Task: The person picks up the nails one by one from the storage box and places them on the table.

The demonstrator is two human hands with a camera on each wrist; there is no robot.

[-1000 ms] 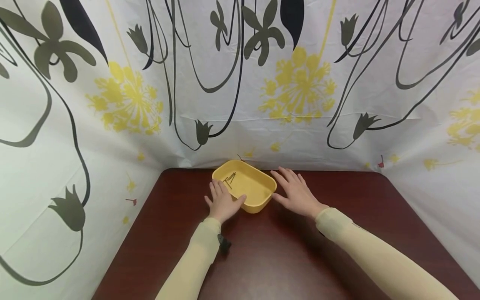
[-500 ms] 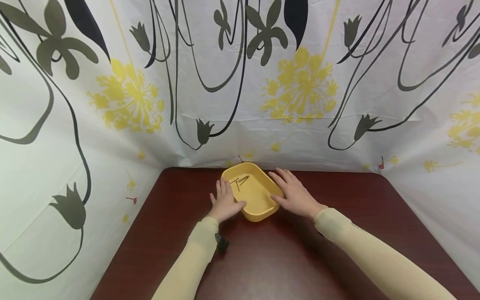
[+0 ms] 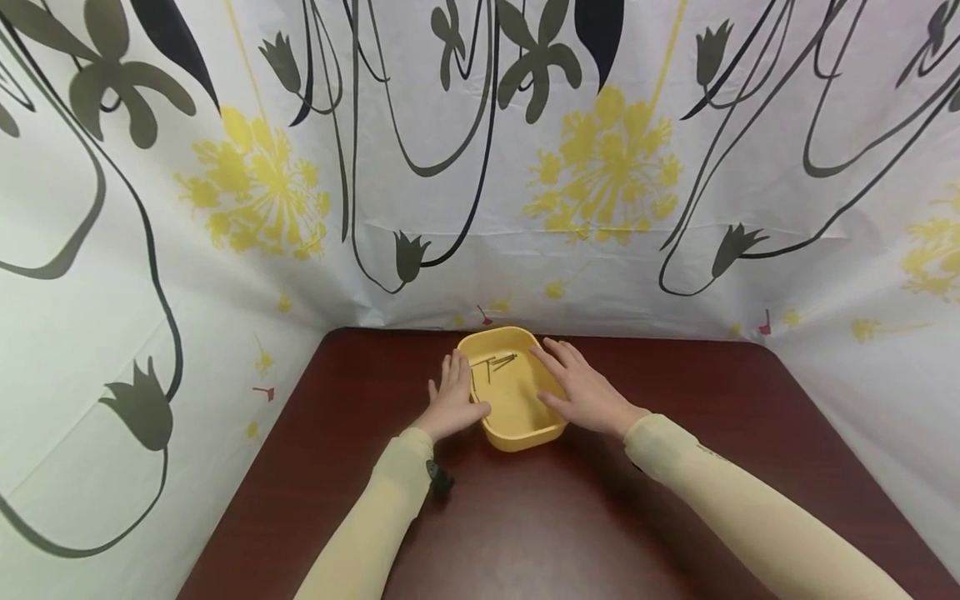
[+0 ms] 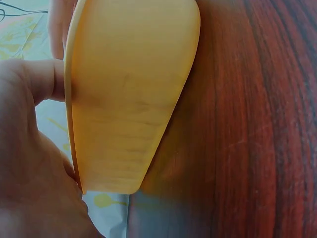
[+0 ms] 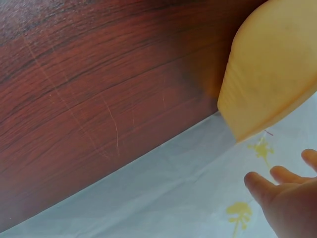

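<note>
In the head view, the left hand point(image 3: 452, 406) hides part of the yellow, rounded-rectangular, plastic-looking container point(image 3: 523, 410) at its 9 o'clock, with extended fingers along the rim. The right hand point(image 3: 588, 398) has its fingers loosely spread at 3 o'clock, hiding that rim; whether they touch it, I cannot tell. The container is near the 12 o'clock edge of the dark red, wood-grained surface point(image 3: 525, 521). Only the head view shows the thin dark sticks point(image 3: 506, 361) inside, at 11 o'clock, hard to count. Both wrist views show instead its outer wall, cut off by the frame
</note>
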